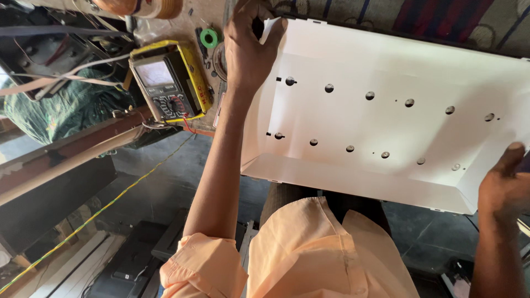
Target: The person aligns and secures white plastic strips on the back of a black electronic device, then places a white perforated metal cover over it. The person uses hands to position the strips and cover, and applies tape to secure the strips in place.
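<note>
White sheet-metal tray [386,121] with two rows of holes, held over the lap: left hand [248,41] in closed grip on its far corner, right hand [505,185] clasping the near edge, yellow multimeter [168,80] beside; repositioning step, apparently demanding balanced support.

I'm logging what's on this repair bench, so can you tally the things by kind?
White sheet-metal tray panel with two rows of holes, held by left hand and right hand: 1
Yellow-cased analog multimeter: 1
Green tape roll: 1
Total: 3
</note>
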